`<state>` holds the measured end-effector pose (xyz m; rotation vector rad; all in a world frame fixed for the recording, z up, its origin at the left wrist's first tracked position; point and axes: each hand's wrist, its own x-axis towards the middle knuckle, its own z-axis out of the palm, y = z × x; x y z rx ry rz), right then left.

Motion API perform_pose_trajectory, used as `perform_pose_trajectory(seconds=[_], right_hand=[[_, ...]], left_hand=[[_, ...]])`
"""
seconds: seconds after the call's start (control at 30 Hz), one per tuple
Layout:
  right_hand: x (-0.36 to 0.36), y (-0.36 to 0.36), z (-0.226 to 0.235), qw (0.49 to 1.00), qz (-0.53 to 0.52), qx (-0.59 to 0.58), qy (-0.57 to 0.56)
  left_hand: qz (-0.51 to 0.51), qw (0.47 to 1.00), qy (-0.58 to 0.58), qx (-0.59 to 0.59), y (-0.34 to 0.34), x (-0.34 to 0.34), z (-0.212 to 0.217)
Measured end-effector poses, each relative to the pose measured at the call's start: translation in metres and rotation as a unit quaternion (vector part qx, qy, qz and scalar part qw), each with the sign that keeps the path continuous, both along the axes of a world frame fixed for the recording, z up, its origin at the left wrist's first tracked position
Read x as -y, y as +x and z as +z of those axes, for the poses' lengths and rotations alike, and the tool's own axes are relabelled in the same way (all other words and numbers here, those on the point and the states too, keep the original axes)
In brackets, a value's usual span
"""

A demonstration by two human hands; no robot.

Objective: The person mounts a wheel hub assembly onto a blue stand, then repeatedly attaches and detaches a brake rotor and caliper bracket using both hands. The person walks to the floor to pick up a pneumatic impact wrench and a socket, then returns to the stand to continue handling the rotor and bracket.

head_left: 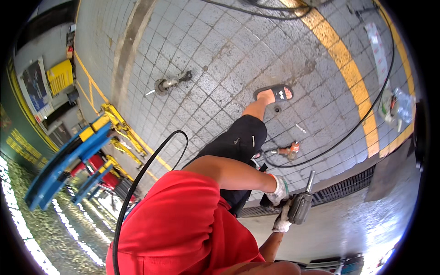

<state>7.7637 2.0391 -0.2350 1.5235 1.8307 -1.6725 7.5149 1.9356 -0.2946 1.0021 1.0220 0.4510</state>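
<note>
Gripping a grey impact wrench (300, 206) in both gloved hands, you stand on a tiled workshop floor (220, 59) and look down past your red shirt (183, 224). One hand (278, 191), its arm crossing your body from the left of the picture, is closed over the top rear of the tool; the other hand (282, 222), rising from the lower edge, is closed on it from below, though which is your left and which your right cannot be told. The wrench sits just in front of your waist, its shaft pointing up and away, above a drain grate (343, 188). A black hose (137, 183) loops past your shirt. A blue and yellow car lift (73, 151) lies to the left, and your sandalled foot (273, 94) rests ahead.
</note>
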Motion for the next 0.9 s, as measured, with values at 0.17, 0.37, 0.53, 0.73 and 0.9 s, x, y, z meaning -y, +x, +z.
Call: perform_pose_trajectory(seconds=[0.17,0.37,0.53,0.73,0.9], right_hand=[[0.016,-0.029,0.031,0.909,0.358,-0.009,0.212],[0.126,-0.06,0.098,0.834,0.473,-0.111,0.263],[0.19,0.031,0.152,0.883,0.383,-0.184,0.197],[0.238,0.063,0.227,0.778,0.589,-0.147,0.161],[0.307,0.046,0.257,0.725,0.595,-0.268,0.221]], left_hand=[[0.618,0.603,-0.31,0.398,0.002,0.069,-0.019],[0.769,0.391,-0.227,0.451,0.047,0.141,0.104],[0.815,0.365,-0.203,0.401,0.12,0.207,0.171],[0.803,0.477,-0.227,0.275,0.196,0.268,0.194],[0.683,0.686,-0.127,0.214,0.188,0.369,0.211]])
